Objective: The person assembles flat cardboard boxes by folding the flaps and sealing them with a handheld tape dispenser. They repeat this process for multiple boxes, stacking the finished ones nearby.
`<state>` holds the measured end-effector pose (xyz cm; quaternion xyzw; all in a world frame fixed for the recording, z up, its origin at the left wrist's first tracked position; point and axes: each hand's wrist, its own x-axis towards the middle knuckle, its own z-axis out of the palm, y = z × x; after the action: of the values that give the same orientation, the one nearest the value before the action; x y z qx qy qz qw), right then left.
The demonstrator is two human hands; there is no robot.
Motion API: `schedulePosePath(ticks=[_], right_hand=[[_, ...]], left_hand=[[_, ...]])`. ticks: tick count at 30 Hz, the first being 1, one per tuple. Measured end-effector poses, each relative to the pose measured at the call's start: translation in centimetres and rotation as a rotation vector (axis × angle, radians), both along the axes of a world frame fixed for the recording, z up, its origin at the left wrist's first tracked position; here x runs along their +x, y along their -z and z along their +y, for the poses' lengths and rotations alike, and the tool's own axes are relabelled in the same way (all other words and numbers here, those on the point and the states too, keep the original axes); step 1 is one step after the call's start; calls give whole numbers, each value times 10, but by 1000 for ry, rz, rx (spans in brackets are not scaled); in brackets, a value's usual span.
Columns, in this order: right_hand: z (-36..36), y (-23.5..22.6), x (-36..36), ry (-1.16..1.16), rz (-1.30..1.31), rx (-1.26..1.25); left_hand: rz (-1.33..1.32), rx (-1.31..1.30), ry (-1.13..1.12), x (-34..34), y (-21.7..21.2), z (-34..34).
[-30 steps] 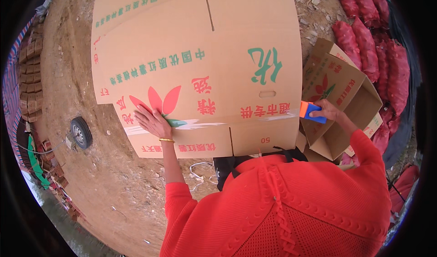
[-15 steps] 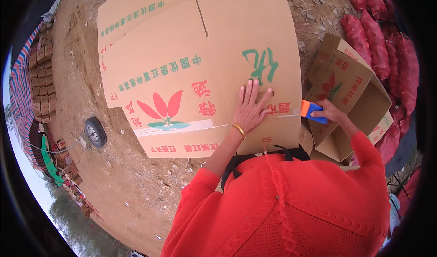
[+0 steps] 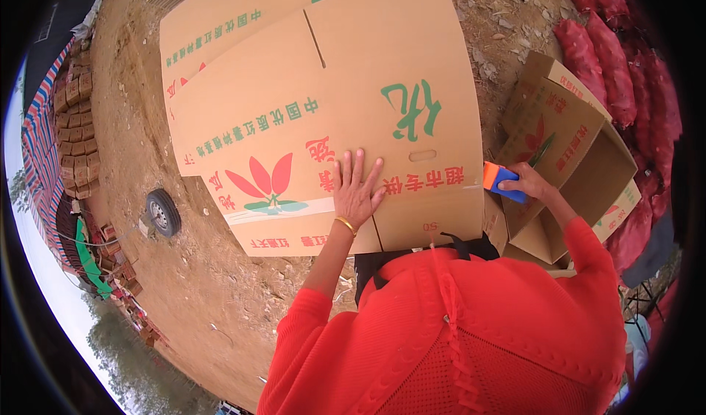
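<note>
Left hand (image 3: 358, 198): palm down, fingers extended and moderately spread, pressed flat on the printed face of a flat cardboard carton (image 3: 368, 106); they have hold of nothing. Gold-coloured bracelet (image 3: 346, 226) on the wrist, just below these fingers. Right hand (image 3: 535, 183): fingers curled closed around a blue-and-orange tape dispenser (image 3: 506, 181); its orange end points left, at the carton's right edge, contact with the edge not certain. The carton spreads under the left fingers and extends well beyond them, its near edge lying below them by the wearer's waist. A pale, shiny tape strip (image 3: 294, 209) runs across the carton from its left edge to the left hand, over the base of a red-and-green leaf print; its course to the right of the left fingers is too faint to trace. An oval hand-hole (image 3: 422, 155) sits up and to the right of the left fingertips. A second flat carton (image 3: 213, 29) shows from under the first, far beyond the left fingers. An open cardboard box (image 3: 562, 150) stands just to the right of the right fingers, tilted; past it lie filled red mesh sacks (image 3: 603, 65). Well to the left of the left fingers: a small wheel (image 3: 163, 213) on bare ground (image 3: 213, 290).
</note>
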<state>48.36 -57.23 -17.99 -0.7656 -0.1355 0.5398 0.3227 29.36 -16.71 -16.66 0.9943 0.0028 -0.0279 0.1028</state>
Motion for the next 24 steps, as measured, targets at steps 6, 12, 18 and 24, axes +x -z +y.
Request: schedulePosePath(ticks=[6, 12, 18, 24], right_hand=[[9, 0, 9, -104, -63, -1], [5, 22, 13, -121, -27, 69], [4, 37, 14, -149, -17, 78], [12, 17, 4, -2, 153, 84]], left_hand=[[-16, 120, -337, -72, 11, 56], [356, -94, -137, -137, -32, -7], [404, 76, -46, -144, -6, -25], [151, 116, 38, -159, 1, -16]])
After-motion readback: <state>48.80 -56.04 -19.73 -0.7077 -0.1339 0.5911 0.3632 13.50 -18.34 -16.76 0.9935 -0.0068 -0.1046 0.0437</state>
